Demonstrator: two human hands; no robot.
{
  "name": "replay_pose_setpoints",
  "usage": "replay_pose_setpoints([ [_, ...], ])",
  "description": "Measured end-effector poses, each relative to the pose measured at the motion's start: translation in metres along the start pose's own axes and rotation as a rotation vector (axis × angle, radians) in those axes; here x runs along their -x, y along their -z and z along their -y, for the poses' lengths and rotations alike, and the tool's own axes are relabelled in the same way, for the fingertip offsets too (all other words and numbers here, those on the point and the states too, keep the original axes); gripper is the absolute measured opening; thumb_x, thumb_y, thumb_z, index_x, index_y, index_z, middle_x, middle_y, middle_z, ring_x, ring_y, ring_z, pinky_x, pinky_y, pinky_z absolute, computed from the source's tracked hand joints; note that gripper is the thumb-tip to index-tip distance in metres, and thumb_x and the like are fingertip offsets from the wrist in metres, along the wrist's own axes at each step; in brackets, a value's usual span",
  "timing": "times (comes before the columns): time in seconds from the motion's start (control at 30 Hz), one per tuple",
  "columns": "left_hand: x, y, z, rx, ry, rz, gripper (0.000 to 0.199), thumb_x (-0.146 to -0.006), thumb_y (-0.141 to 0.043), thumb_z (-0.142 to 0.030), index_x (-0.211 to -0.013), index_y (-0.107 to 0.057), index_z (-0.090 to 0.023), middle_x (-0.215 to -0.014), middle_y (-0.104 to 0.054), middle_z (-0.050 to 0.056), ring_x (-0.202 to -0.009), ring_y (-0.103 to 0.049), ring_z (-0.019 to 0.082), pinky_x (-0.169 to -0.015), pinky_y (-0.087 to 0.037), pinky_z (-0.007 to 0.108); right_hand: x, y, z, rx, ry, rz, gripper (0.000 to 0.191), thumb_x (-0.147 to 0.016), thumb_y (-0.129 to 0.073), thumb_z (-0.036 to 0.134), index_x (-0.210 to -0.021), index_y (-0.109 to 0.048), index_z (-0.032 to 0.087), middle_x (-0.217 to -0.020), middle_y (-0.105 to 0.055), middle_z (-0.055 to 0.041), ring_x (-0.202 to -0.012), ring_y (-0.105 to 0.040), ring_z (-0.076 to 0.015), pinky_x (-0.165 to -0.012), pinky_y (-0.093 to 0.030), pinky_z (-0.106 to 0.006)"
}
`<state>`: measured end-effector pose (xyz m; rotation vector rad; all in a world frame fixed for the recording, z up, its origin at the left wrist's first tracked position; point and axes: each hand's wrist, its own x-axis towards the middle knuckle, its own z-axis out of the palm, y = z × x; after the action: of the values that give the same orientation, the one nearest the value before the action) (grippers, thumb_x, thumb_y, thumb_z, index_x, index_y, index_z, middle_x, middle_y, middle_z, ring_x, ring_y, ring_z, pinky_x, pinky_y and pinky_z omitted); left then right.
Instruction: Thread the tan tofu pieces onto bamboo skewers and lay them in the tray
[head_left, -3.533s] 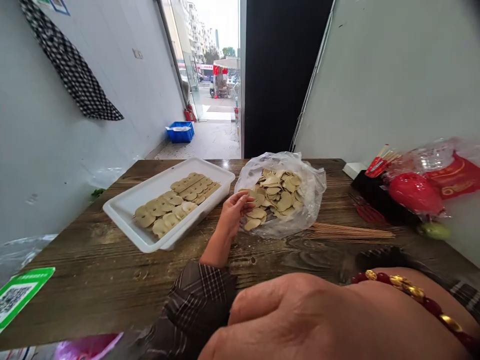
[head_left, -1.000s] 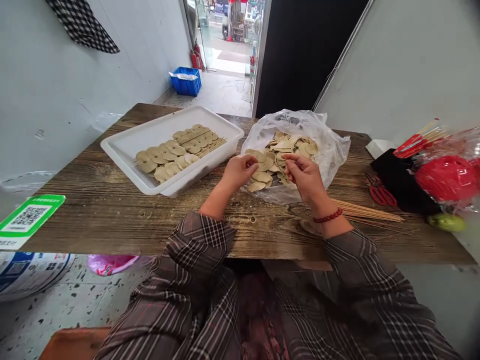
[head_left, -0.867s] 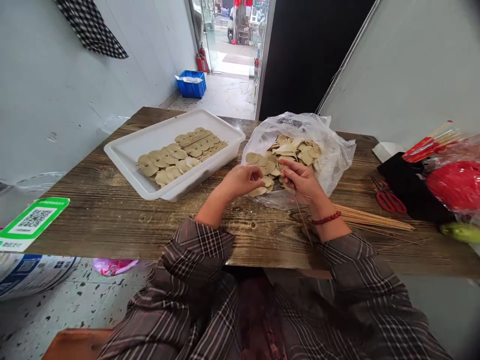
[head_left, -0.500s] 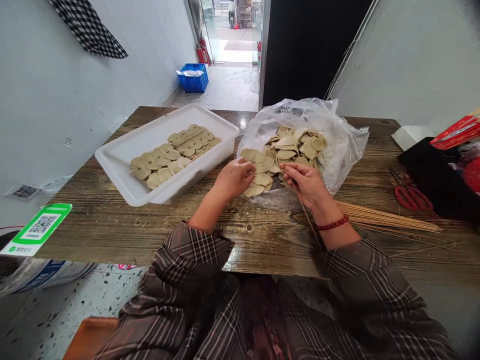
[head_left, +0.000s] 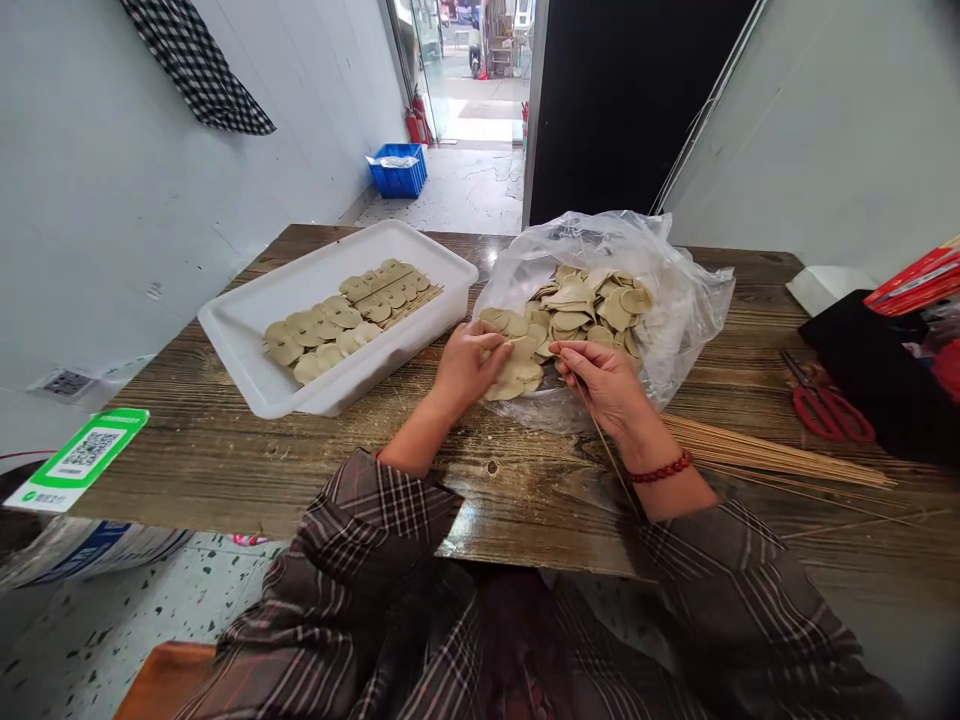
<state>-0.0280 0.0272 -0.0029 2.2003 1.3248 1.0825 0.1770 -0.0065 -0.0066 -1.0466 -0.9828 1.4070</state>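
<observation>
Between the thumb and fingers of my right hand (head_left: 600,382) is a thin bamboo skewer (head_left: 609,452), slanting back toward my sleeve. My left hand (head_left: 466,365) has its fingers curled over the left edge of the round tan slices (head_left: 521,372); whether a slice is pinched in them is hidden. Beyond both hands, a larger heap of the same slices (head_left: 592,300) lies in an open clear plastic bag (head_left: 679,300). To the left stands a white plastic tray (head_left: 255,392) with rows of skewered slices (head_left: 322,325) in it.
Loose bamboo skewers (head_left: 780,452) lie right of my right wrist. Red-handled scissors (head_left: 832,410) rest beside a black box (head_left: 862,355). A green QR-code card (head_left: 82,458) is at the table's left edge. Past the table, a blue crate (head_left: 397,175) stands on the floor.
The view has tilted and shifted slightly. My left fingers have closed in a little over the slices, and the skewer's tip in my right hand has come slightly nearer to them.
</observation>
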Motion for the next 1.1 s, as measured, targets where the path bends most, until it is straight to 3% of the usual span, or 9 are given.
replay_pose_setpoints([
  [0.1,0.0,0.004,-0.003,0.312,0.163,-0.09,0.027,-0.087,-0.058,-0.035,-0.07,-0.067,-0.016,-0.075,-0.062,0.004,-0.079,-0.056,0.018,-0.077,-0.046,0.032,0.005,-0.004,0.002,0.018,0.032,0.024,0.035,-0.066,-0.082,0.046,-0.086,-0.075,0.018,-0.061,-0.061,0.0027,-0.05,-0.047,-0.0057,-0.042,-0.035,-0.018],
  [0.2,0.001,0.005,-0.006,0.659,0.329,-0.057,0.029,-0.085,-0.061,-0.042,-0.078,-0.069,-0.015,-0.07,-0.06,0.003,-0.068,-0.057,0.016,-0.06,-0.045,0.026,0.011,-0.009,0.0,0.082,0.061,0.071,0.033,-0.072,-0.077,0.047,-0.088,-0.076,0.019,-0.058,-0.058,0.003,-0.047,-0.044,-0.0064,-0.04,-0.032,-0.019],
  [0.3,0.002,0.005,-0.009,0.833,0.392,-0.027,0.029,-0.081,-0.066,-0.041,-0.091,-0.072,-0.014,-0.075,-0.065,0.004,-0.063,-0.057,0.013,-0.052,-0.041,0.022,0.017,-0.015,-0.003,0.139,0.079,0.133,0.03,-0.077,-0.074,0.045,-0.091,-0.077,0.019,-0.061,-0.06,0.0015,-0.05,-0.046,-0.0074,-0.042,-0.034,-0.02],
  [0.43,0.002,0.007,-0.013,0.9,0.385,-0.016,0.027,-0.076,-0.071,-0.032,-0.094,-0.071,-0.012,-0.077,-0.066,0.003,-0.06,-0.053,0.009,-0.049,-0.036,0.019,0.022,-0.018,-0.003,0.206,0.048,0.203,0.03,-0.078,-0.073,0.041,-0.097,-0.077,0.019,-0.064,-0.061,0.001,-0.053,-0.049,-0.0082,-0.047,-0.04,-0.021],
  [0.57,0.001,0.009,-0.016,0.939,0.382,-0.012,0.029,-0.066,-0.076,-0.019,-0.094,-0.068,-0.012,-0.075,-0.066,0.001,-0.058,-0.05,0.006,-0.05,-0.036,0.018,0.023,-0.018,-0.001,0.301,0.085,0.189,0.03,-0.078,-0.07,0.039,-0.098,-0.077,0.017,-0.067,-0.064,-0.0004,-0.054,-0.052,-0.0089,-0.05,-0.043,-0.023],
  [0.7,0.0,0.008,-0.017,0.953,0.391,-0.026,0.021,-0.066,-0.076,-0.019,-0.084,-0.067,-0.012,-0.065,-0.062,-0.001,-0.052,-0.046,0.005,-0.048,-0.035,0.018,0.022,-0.016,-0.003,0.42,0.189,0.145,0.028,-0.08,-0.068,0.04,-0.094,-0.078,0.017,-0.071,-0.069,-0.0023,-0.054,-0.054,-0.0098,-0.051,-0.045,-0.024],
  [0.87,0.0,0.009,-0.018,0.94,0.392,-0.05,0.023,-0.066,-0.076,-0.019,-0.088,-0.07,-0.012,-0.073,-0.067,0.001,-0.059,-0.054,0.007,-0.053,-0.041,0.019,0.024,-0.015,-0.007,0.577,0.296,0.106,0.027,-0.084,-0.063,0.037,-0.096,-0.078,0.018,-0.068,-0.068,-0.0026,-0.055,-0.056,-0.012,-0.049,-0.044,-0.024],
  [1.1,0.0,0.009,-0.02,0.909,0.426,-0.048,0.021,-0.069,-0.073,-0.016,-0.089,-0.069,-0.012,-0.069,-0.065,0.0,-0.054,-0.05,0.005,-0.049,-0.036,0.017,0.026,-0.017,-0.005,0.611,0.327,0.094,0.028,-0.086,-0.062,0.037,-0.098,-0.079,0.018,-0.062,-0.066,-0.0004,-0.052,-0.056,-0.0119,-0.051,-0.045,-0.025],
])
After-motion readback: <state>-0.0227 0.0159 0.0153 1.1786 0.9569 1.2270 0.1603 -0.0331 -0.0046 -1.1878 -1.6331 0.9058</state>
